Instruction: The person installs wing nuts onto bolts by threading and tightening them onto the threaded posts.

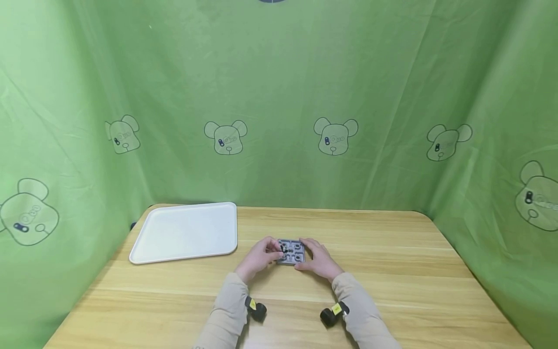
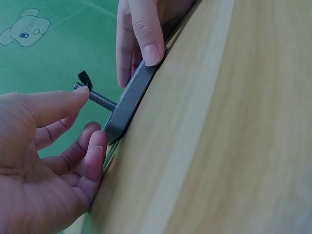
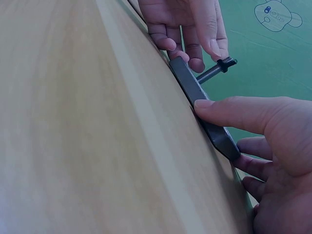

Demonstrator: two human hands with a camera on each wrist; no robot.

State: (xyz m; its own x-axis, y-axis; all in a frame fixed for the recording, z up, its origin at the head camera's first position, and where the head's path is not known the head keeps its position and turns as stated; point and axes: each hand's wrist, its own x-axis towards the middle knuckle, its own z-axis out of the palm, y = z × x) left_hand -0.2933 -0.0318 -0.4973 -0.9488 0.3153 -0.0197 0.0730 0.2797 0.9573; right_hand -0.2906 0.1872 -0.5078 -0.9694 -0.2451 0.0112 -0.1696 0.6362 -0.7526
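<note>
A small square grey metal plate [image 1: 298, 245] with raised ribs and round bosses lies on the table between both hands. From its top rises a threaded rod [image 2: 103, 101], with a black wing nut [image 3: 227, 63] near its upper end. My left hand [image 1: 259, 258] pinches the wing nut at the rod's top, its other fingers curled beside the plate's left edge. The right hand [image 1: 320, 260] grips the plate from the right, thumb on the near edge and fingers round the far side. The left fingertips partly cover the wing nut in the head view.
An off-white rectangular tray [image 1: 185, 232] lies at the back left of the wooden table [image 1: 370, 252]. Green cloth [image 1: 279, 72] printed with bear heads hangs behind and along both sides. A black camera is strapped to each sleeved forearm.
</note>
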